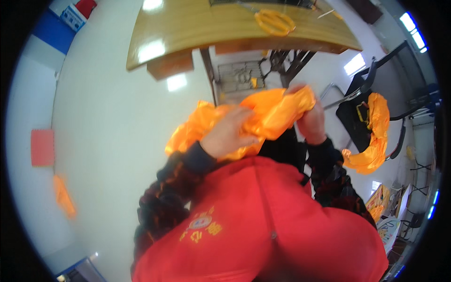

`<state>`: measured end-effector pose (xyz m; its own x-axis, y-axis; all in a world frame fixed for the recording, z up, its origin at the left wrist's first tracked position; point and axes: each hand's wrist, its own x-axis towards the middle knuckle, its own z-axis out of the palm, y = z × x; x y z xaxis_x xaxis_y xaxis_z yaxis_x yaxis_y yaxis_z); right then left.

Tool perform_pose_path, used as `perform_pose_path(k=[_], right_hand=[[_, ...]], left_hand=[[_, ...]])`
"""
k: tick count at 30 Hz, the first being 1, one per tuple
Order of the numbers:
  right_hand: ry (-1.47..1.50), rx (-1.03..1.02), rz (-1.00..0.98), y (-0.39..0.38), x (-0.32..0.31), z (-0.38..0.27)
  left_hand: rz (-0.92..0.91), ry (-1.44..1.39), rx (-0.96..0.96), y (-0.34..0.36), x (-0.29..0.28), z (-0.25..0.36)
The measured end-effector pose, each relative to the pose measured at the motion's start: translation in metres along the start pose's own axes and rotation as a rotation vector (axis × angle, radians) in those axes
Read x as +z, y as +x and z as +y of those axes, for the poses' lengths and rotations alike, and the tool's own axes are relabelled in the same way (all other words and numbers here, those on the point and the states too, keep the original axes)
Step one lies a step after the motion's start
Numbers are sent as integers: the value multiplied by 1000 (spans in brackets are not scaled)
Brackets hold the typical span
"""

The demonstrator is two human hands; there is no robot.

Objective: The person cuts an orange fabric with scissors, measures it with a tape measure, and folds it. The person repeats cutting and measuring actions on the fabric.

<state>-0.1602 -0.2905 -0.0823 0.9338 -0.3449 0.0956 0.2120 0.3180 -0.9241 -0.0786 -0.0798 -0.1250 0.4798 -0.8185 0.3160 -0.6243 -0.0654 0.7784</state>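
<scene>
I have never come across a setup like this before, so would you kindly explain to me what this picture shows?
There is no machine here: a person is working with two bare hands. The picture comes from a wide fisheye camera worn on the person's head, looking down, which is why straight edges bend near the rim and the person's own red garment fills the bottom.

The left hand and the right hand hold a bunched, shiny orange cloth between them, in front of the body.

Beyond them stands a wooden table, and on it lie scissors with yellow-orange handles. To the right, a second orange cloth drapes over a black chair.
</scene>
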Motion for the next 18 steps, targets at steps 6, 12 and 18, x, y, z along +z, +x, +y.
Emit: perform_pose_path(k=[6, 12, 18], right_hand=[[6, -99, 7, 1, 0, -10], [-134, -138, 40, 14, -24, 9], [-703, -17, 107, 8, -73, 20]], left_hand=[[19, -91, -91, 14, 10, 6], [-16, -519, -304, 4, -14, 29], [463, -1041, -586, -51, -73, 20]])
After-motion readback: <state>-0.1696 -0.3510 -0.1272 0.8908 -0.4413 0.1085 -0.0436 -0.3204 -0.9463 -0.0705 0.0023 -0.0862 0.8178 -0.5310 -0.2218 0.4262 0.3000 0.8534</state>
